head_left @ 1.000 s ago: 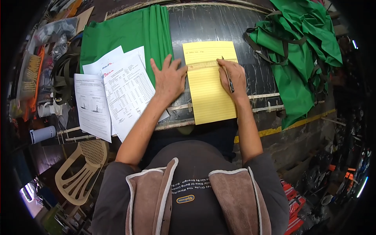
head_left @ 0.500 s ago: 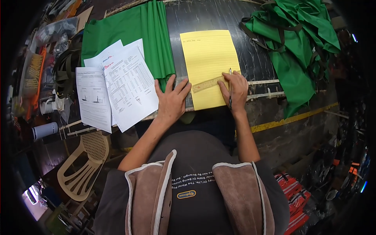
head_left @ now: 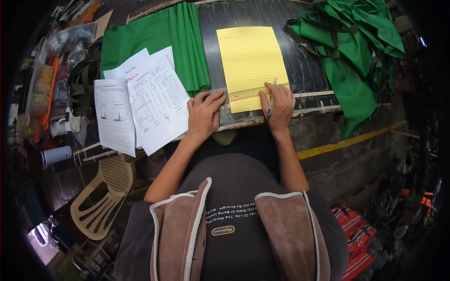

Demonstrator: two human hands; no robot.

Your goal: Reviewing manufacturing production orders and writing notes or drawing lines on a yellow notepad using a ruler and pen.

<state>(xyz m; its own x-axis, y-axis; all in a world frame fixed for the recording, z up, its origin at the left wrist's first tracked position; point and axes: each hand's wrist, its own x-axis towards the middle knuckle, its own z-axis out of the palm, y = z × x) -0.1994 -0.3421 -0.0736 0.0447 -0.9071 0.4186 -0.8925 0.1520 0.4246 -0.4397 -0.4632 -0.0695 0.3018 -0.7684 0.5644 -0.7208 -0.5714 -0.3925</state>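
Note:
A sheet of yellow lined paper (head_left: 248,56) lies on the dark table, with a few small marks near its top. Across its lower part rests a yellowish see-through ruler (head_left: 246,92), roughly level with the printed lines. My right hand (head_left: 281,107) grips a slim pen (head_left: 270,110) upright against the palm, its thumb and forefinger at the ruler's right end. Beside the paper's lower left corner, my left hand (head_left: 205,112) rests on the table edge, fingers bent and somewhat apart, holding nothing.
White printed sheets (head_left: 157,103) overlap a folded green cloth (head_left: 133,42) on the left. Green fabric with dark straps (head_left: 347,61) hangs over the table's right side. A beige plastic chair (head_left: 101,201) stands lower left; red packages (head_left: 354,229) lie lower right.
The yellow paper has shifted away from me, up the table. The ruler has turned from a slant to nearly level. My left hand's fingers have drawn in from a wider spread.

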